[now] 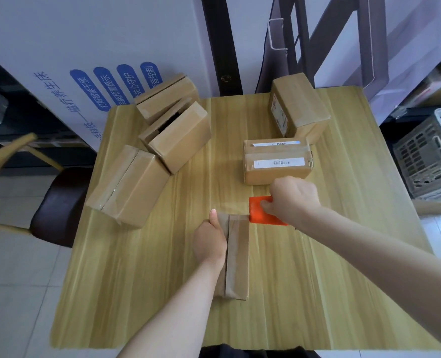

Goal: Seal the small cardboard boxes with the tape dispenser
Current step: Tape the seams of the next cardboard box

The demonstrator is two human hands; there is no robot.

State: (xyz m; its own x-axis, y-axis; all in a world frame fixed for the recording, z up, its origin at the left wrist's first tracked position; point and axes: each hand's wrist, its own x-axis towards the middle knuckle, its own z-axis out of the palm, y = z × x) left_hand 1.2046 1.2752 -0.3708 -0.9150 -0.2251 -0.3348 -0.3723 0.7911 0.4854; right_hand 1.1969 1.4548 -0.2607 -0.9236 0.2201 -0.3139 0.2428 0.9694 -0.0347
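Observation:
A small cardboard box (237, 254) lies lengthwise near the table's front middle, with a strip of tape along its top seam. My left hand (210, 240) grips its left side, thumb pointing up along the far corner. Just right of the box's far end sits the red tape dispenser (259, 211); my right hand (293, 198) is curled round it, and most of its body is hidden under the hand.
Three cardboard boxes (130, 184) (178, 140) (166, 96) cluster at the table's back left. Two stacked boxes (276, 161) and one tilted box (298, 104) stand at the back right. A wooden table (317, 280) bears them all. A chair (56, 205) stands left, a crate (426, 156) right.

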